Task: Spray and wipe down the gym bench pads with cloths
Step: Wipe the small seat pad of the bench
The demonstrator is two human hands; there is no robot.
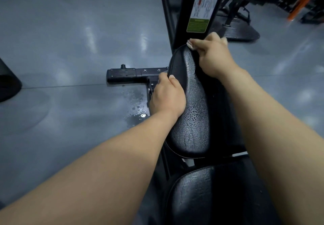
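Atop droplet-beaded rounded pad (191, 116), right hand (213, 55) grips cloth (190, 44).

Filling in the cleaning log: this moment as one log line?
stage: wiping | right hand: holds white cloth at top end of upper pad | left hand: grips pad's left edge | pad: wet droplets | floor: puddle

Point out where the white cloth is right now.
Head view, right of centre: the small white cloth is held under the right hand at the far end of the droplet-covered black vinyl pad, just below the green label.
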